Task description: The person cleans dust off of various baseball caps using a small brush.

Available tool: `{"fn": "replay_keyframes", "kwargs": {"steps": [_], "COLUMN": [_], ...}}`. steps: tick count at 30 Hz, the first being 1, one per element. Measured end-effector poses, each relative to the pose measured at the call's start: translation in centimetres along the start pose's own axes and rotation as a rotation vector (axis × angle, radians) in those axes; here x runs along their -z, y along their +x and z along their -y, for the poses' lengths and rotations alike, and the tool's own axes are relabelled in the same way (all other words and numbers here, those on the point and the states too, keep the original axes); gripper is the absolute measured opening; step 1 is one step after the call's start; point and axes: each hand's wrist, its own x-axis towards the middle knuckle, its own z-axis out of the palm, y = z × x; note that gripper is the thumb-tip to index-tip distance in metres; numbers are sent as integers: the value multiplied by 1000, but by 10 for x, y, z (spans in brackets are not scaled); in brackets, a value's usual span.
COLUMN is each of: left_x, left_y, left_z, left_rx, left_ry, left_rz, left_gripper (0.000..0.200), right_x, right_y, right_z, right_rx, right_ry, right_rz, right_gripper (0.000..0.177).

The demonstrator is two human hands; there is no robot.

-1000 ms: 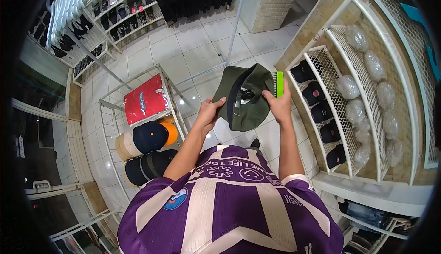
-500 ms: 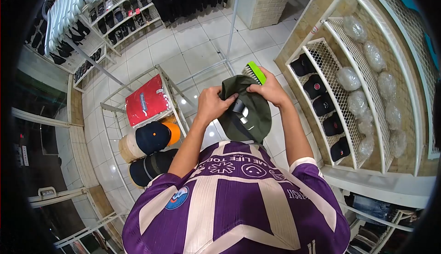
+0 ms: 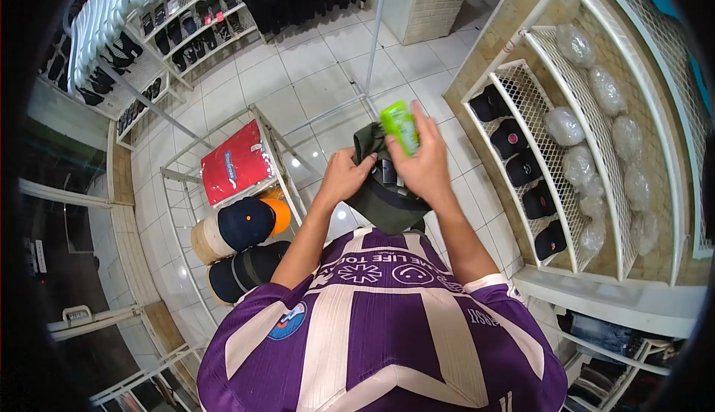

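Observation:
A dark olive-green cap (image 3: pixel 393 209) is held in front of my chest, its folded edge pinched by the closed fingers of my left hand (image 3: pixel 345 178). Inside it a dark band and a small shiny label show. My right hand (image 3: pixel 427 165) is closed round a bright green brush (image 3: pixel 400 126), right over the cap's right side. The brush's green back faces up, slightly blurred, and hides its bristles.
At left a wire-frame rack (image 3: pixel 176 222) carries a red plastic-wrapped package (image 3: pixel 234 165) and several caps (image 3: pixel 244 224). White mesh shelves (image 3: pixel 582 181) at right hold black caps (image 3: pixel 509 138) and clear plastic bundles (image 3: pixel 564 127). White hangers (image 3: pixel 115 21) hang upper left.
My right hand has turned the brush over so its back shows and its bristles no longer do. The cap has been folded and tipped; my left hand still grips it.

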Motion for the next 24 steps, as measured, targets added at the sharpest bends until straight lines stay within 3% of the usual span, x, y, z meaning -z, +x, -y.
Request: {"fn": "replay_keyframes", "kwargs": {"steps": [3,6,9,11,13,15,17,19,21,23,24], "left_x": [3,6,5,4,4,8,11,4,1,0,0], "left_y": [-7,-4,-3,-10,-13,-13,-14,-13,-19,-15,-14], "left_z": [-25,-19,-22,-29,-25,-24,-31,-22,-30,-31,-26], "left_rx": [-48,-53,-20,-29,-72,-48,9,-50,-64,-102,-94], "left_ry": [91,59,86,250,249,109,115,202,184,160,125], "left_rz": [44,10,-13,-4,-15,-103,-107,-169,-139,-118,-173], "left_gripper": [37,36,33,31,31,30,30,30,30,30,29], "right_x": [-15,-15,-16,-24,-24,-11,-3,-3,-7,-15,-10], "right_y": [-2,6,4,-2,6,15,11,5,1,8,13], "right_z": [-13,-26,-30,-27,-45,-56,-61,-23,-20,-68,-73], "right_rx": [-4,8,-63,-103,-1,-159,-134,-304,-365,-142,-150], "right_ry": [-11,-341,-281,-73,-246,-370,-240,118,213,-207,-303], "right_rz": [54,-116,-91,67,-115,-130,-159,-25,72,-161,-205], "right_gripper": [68,65,68,68,66,65,67,70,71,70,70]}}
